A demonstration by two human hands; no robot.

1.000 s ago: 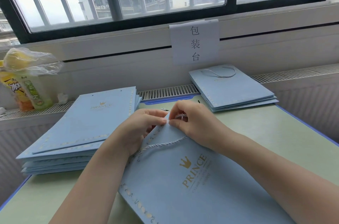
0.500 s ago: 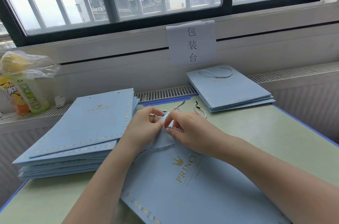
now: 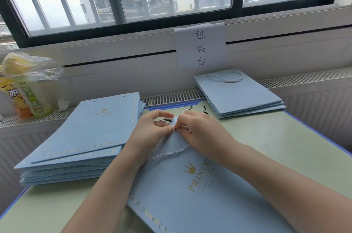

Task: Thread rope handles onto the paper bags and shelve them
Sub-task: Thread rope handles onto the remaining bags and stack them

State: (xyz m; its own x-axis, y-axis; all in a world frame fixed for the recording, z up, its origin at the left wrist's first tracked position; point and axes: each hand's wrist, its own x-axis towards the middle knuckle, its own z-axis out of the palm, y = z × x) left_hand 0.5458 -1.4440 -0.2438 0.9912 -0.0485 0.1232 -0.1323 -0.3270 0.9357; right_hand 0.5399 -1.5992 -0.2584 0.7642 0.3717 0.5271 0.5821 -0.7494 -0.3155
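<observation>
Pinching the rope handle tip against the paper bag mouth at the table far edge, left hand and right hand meeting, bag lengthwise toward near edge.

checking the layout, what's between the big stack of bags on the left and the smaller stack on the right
In the head view, both hands, left and right, pinch a rope at the top edge of a flat bag between those stacks.

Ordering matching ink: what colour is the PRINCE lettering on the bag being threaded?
Gold, on the pale blue bag; the head view shows it.
</observation>
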